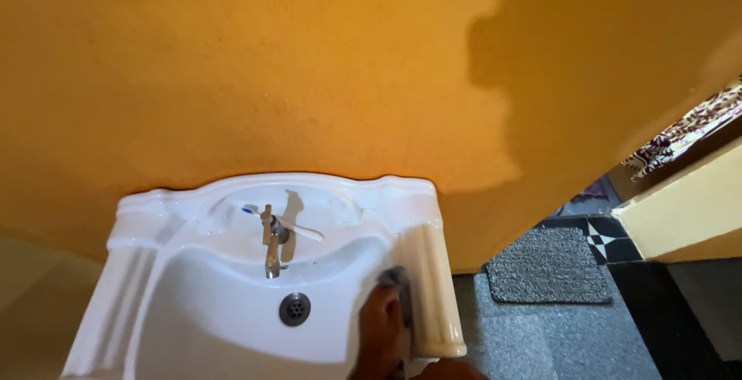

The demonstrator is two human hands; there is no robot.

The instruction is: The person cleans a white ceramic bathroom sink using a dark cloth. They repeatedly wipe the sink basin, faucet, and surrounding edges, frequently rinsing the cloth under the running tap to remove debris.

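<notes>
Grey cloth [396,283] sits pinched under the fingertips of one hand [382,333], pressed flat against the inner right wall of the sink [193,326], just below its ribbed right rim. The fingers lie close together and bent over the cloth, holding it to the porcelain; pressing it this way looks suited to rubbing the wall where it curves up into the rim. From the angle of the forearm, rising from the bottom edge of the view, this is most likely the right hand, though that is a judgement. The left hand does not show.

Outward from the hand, the drain [294,308] sits in the middle of the basin, well apart from the cloth. Above it the metal tap [272,245] stands on the back ledge, spout pointing down into the basin. A white toothbrush [286,224] with a blue end lies across that ledge behind the tap, resting flat where it cannot roll in.

Behind the sink rises an orange wall [270,63]. To the right, on the dark floor, lies a grey mat [547,265].
</notes>
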